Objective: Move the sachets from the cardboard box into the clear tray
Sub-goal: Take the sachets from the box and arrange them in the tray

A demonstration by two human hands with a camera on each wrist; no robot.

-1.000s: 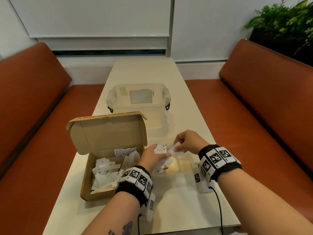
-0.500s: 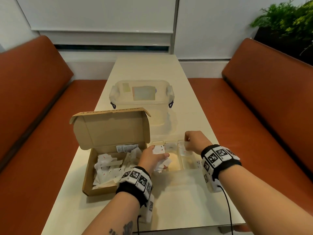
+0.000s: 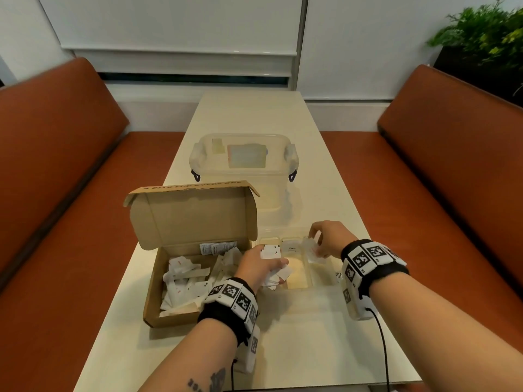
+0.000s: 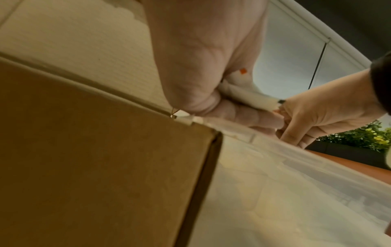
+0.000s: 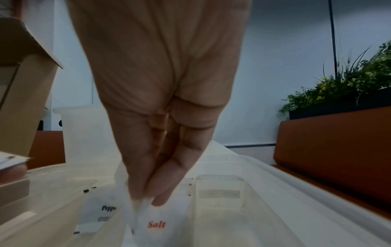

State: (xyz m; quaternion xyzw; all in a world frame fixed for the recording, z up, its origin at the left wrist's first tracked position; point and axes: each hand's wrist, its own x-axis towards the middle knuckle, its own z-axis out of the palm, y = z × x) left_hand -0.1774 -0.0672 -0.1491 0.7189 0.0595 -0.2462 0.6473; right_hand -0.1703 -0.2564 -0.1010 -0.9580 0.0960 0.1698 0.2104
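Where right hand pinches, salt sachet crumples.

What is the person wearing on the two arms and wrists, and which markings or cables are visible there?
Both forearms are bare, without sleeves. Each wrist carries a black fabric band with white square black-patterned marker tiles. A whitish device hangs under each wrist, with a thin black cable. The left forearm has a dark tattoo.

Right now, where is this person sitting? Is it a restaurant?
Probably a café or restaurant booth, though I can't be sure. A long pale table stands between two orange padded benches, a planter of greenery sits behind one, and salt and pepper sachets are being sorted.
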